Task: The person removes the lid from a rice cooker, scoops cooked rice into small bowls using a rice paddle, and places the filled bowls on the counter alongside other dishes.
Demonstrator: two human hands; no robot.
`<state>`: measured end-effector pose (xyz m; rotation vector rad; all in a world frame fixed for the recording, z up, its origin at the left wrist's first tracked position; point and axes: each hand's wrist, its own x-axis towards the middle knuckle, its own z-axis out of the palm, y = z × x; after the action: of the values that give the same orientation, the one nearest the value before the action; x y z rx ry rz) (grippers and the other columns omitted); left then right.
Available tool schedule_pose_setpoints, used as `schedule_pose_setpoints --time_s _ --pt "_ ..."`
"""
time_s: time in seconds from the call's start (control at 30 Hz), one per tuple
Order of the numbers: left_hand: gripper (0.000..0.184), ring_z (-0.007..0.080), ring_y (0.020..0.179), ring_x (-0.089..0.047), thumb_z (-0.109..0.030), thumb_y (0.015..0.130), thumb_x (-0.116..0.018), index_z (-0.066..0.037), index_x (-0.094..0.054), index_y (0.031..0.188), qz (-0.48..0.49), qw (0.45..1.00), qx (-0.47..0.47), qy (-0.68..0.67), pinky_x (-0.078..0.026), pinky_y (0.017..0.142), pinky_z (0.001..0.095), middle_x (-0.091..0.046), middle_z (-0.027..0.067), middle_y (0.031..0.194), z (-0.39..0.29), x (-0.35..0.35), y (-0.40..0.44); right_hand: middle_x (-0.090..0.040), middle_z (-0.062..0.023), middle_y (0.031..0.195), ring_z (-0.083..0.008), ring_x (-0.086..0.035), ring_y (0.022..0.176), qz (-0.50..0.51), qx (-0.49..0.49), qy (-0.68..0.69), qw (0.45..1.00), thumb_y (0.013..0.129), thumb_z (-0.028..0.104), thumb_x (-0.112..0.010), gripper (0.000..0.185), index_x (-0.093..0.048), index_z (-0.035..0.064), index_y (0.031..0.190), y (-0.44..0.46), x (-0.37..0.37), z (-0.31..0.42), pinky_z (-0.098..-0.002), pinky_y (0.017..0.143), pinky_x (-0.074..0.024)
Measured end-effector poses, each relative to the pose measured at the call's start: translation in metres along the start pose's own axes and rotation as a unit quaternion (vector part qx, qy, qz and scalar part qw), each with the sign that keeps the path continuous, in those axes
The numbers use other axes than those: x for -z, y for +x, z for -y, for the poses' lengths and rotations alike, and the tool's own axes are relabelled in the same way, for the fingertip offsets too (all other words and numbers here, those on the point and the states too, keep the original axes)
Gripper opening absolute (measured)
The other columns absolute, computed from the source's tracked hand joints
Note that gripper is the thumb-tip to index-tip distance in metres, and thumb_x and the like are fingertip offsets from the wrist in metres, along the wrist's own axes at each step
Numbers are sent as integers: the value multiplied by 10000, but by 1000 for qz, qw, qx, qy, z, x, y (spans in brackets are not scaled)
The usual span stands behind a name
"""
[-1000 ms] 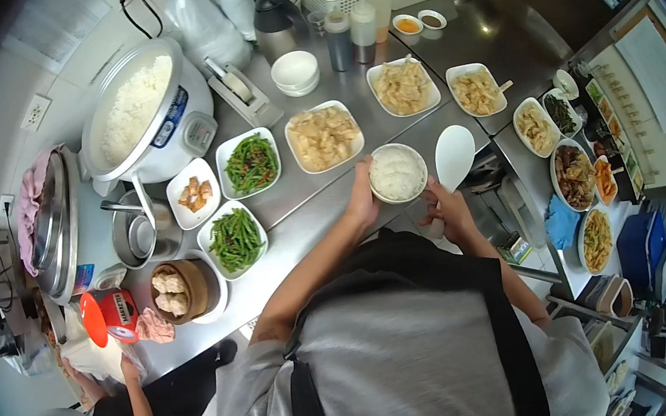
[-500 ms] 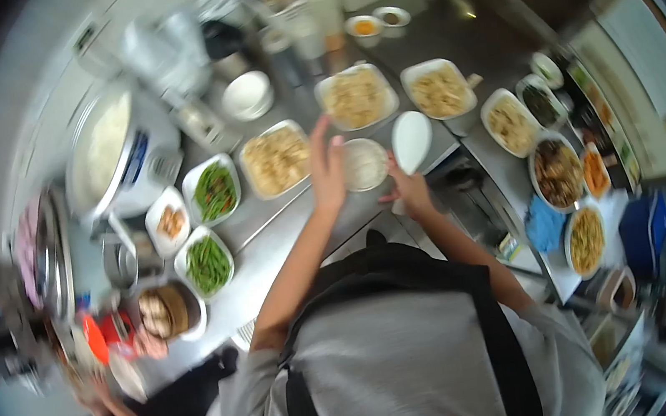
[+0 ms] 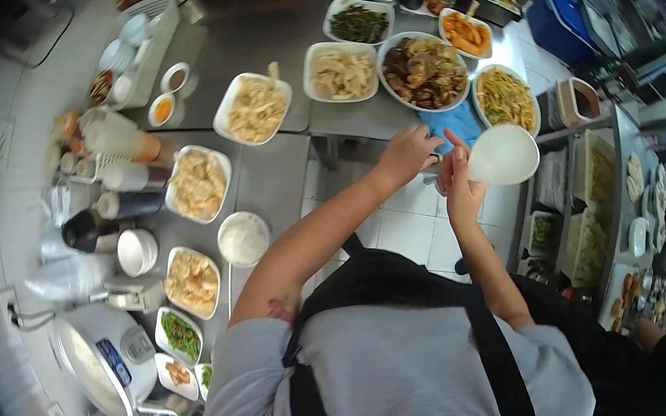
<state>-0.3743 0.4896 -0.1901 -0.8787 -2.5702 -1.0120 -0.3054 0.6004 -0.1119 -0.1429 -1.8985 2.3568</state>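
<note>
My right hand (image 3: 461,184) is closed around the handle of a white rice paddle (image 3: 505,157), whose blade points right. Just left of it, my left hand (image 3: 412,154) has its fingers curled close to the right fingers. Whether it holds anything is too small to tell. Behind both hands lies a blue cloth (image 3: 451,123), below a large dish of dark meat (image 3: 424,71) and beside an oval dish of noodles (image 3: 506,100). A white bowl of rice (image 3: 244,239) stands on the metal counter (image 3: 269,184), left of my left forearm and touched by neither hand.
Dishes of pale food (image 3: 253,109) line the counter. A rice cooker (image 3: 105,360), bottles (image 3: 122,173) and stacked bowls (image 3: 137,251) are at left. Food trays (image 3: 590,246) fill a shelf at right. Another person's hand (image 3: 645,333) shows at lower right.
The view has turned right. My left hand let go of the rice bowl, which now stands on the counter. Both hands moved to beside the blue cloth, the paddle still in my right.
</note>
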Motion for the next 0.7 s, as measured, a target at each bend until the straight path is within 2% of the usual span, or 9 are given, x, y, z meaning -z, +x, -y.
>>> schedule_pose_setpoints --time_s 0.07,0.23,0.3,0.37,0.47,0.53,0.6,0.67,0.7 --pt "295 263 919 -591 -285 765 -717 -102 -634 981 20 1000 8 20 -500 756 394 -567 77 914 5 -36 28 -438 20 682 -26 -328 471 -31 3 -29 999 1015 267 -471 412 -510 -36 1292 -4 19 9 -199 408 -260" --pt "265 264 908 -604 -320 772 -718 -97 -620 876 42 995 93 -14 -519 709 407 -570 72 915 20 -93 46 -407 43 628 -28 -316 445 -71 -72 -77 992 1008 275 -487 392 -545 -22 1257 -44 47 -9 -209 400 -255" --pt "314 283 842 -628 -407 773 -693 -115 -625 866 54 992 112 -18 -509 679 434 -617 80 897 23 -101 45 -409 46 622 -28 -317 437 -63 -120 -87 987 1005 288 -494 392 -554 -12 1249 -59 49 -17 -212 394 -250" --pt "368 307 816 -635 -478 767 -670 -127 -637 873 52 988 139 -33 -489 670 458 -648 97 864 32 -107 47 -402 49 619 -26 -319 439 -50 -109 -97 988 997 321 -506 419 -551 -2 1259 -65 53 -25 -215 389 -239" --pt "283 320 741 -668 -377 656 -780 -119 -695 739 6 965 245 -98 -523 659 449 -677 122 756 30 -120 53 -395 48 621 -29 -319 436 -15 -104 -93 990 993 339 -509 448 -538 -13 1268 -60 43 -19 -220 382 -232" --pt "132 323 721 -679 -220 674 -729 -96 -713 714 -6 962 250 -108 -535 653 436 -679 145 730 34 -120 54 -396 40 623 -30 -320 433 41 -95 -107 989 994 329 -508 449 -532 -21 1274 -49 22 -4 -214 381 -233" --pt "152 348 697 -668 -194 658 -682 -64 -697 735 -47 896 364 -250 -522 628 433 -659 178 706 30 -116 52 -399 41 634 -21 -315 441 79 -73 -136 985 994 313 -512 427 -539 -2 1281 -39 10 -2 -203 387 -234" --pt "231 359 705 -665 -195 670 -679 -63 -701 858 -15 970 194 -144 -522 635 430 -666 176 735 38 -101 37 -403 42 632 -18 -317 448 107 -61 -154 980 987 291 -525 405 -541 7 1276 -32 -6 2 -199 391 -237" --pt "334 357 733 -664 -212 693 -689 -62 -677 991 23 973 189 -134 -524 662 426 -672 175 773 30 -66 25 -404 43 628 -17 -319 451 122 -54 -159 978 983 280 -533 395 -537 11 1273 -28 -18 9 -198 393 -239"
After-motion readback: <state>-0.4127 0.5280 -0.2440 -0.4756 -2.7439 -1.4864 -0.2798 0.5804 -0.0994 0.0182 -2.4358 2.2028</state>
